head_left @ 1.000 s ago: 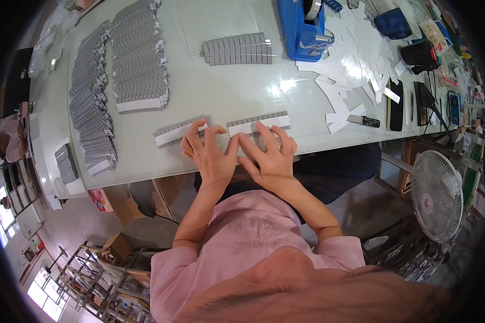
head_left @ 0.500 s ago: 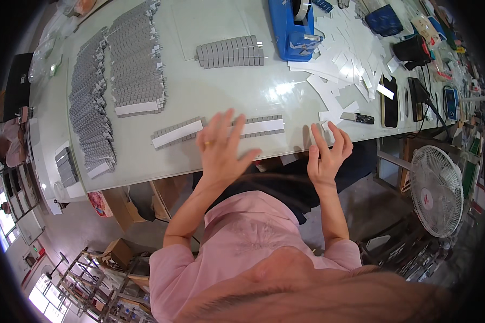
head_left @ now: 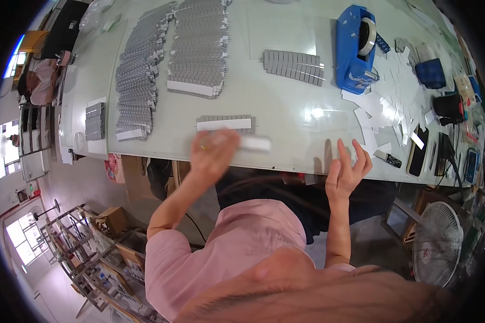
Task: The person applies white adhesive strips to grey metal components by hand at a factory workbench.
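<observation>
Close to the table's near edge, my left hand (head_left: 213, 153) is closed around one end of a strip with a white face (head_left: 256, 143); motion smears both. Just beyond it lies another grey segmented strip (head_left: 245, 119) with a white band along it. My right hand (head_left: 347, 171) hovers by the table edge farther right, fingers spread and nothing in them. Beyond both hands, a small block of grey segmented pieces (head_left: 293, 65) with thin pins sticking out lies flat.
Two long stacks of grey strips (head_left: 199, 59) cover the table's left part. A blue tape dispenser (head_left: 353, 54) stands at the back right, beside scattered white paper strips (head_left: 385, 110). A phone (head_left: 417, 151) and a fan (head_left: 436, 245) are at the right.
My left hand has closed on a white-faced strip and brought it in front of the other one. My right hand stays spread. The whole view has shifted, moving the table contents rightward.
</observation>
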Motion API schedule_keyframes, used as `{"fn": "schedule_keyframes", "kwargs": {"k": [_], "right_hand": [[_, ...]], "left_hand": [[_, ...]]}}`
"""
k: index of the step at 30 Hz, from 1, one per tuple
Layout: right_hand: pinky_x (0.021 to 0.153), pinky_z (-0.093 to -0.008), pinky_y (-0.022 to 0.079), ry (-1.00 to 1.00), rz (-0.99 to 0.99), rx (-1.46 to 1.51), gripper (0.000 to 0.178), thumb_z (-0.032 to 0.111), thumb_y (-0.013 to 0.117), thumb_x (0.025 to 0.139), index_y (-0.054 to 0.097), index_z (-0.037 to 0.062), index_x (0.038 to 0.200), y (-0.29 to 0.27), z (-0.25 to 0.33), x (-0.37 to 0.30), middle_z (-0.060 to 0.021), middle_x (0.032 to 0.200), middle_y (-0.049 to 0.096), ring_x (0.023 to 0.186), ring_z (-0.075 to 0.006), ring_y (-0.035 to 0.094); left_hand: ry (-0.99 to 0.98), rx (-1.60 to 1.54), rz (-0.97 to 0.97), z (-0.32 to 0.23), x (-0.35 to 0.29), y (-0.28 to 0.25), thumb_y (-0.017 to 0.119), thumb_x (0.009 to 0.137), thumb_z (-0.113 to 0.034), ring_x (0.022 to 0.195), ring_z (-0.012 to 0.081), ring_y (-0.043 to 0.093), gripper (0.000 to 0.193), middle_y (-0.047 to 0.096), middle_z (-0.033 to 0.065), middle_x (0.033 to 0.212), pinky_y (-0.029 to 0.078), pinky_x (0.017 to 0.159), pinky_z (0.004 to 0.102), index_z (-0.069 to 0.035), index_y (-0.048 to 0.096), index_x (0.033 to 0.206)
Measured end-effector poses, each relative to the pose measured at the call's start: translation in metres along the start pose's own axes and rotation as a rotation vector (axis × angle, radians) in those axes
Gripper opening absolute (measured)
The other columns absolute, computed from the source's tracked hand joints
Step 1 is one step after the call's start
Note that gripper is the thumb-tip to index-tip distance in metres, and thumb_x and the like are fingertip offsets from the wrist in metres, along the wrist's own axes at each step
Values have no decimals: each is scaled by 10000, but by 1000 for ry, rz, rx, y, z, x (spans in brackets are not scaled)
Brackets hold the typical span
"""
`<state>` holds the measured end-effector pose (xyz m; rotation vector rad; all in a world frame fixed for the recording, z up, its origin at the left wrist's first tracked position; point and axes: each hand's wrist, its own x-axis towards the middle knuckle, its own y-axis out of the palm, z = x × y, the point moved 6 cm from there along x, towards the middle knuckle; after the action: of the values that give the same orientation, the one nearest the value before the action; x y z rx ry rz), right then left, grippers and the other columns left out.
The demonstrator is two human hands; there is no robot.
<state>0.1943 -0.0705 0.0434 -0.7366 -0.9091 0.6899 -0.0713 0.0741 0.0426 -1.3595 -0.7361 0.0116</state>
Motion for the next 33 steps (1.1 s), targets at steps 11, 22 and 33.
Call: {"fn": "schedule_keyframes", "kwargs": {"k": [11, 22, 33], "right_hand": [[1003, -436, 372, -86, 40, 58, 337, 191, 638, 873, 701, 89, 1188, 17, 26, 8, -162, 1306, 549, 1168, -359, 438], [968, -428, 405, -165, 92, 136, 343, 173, 694, 816, 711, 116, 1154, 37, 49, 30, -133, 1284, 559, 1125, -361, 478], [933, -417, 426, -221, 139, 259, 362, 201, 726, 796, 709, 119, 1148, 59, 80, 31, -117, 1261, 582, 1114, -346, 500]], "left_hand": [[-84, -37, 109, 43, 6, 6, 718, 815, -156, 1218, 222, 549, 437, 619, 47, 1284, 383, 1047, 455, -101, 639, 1241], [-125, -253, 233, 22, 8, 13, 717, 829, -241, 1297, 269, 479, 502, 524, 84, 1405, 341, 1082, 482, -109, 600, 1299], [-185, -397, 284, 52, 27, 20, 769, 767, -134, 1318, 271, 480, 595, 626, 20, 1296, 194, 1143, 502, -160, 588, 1334]]}}
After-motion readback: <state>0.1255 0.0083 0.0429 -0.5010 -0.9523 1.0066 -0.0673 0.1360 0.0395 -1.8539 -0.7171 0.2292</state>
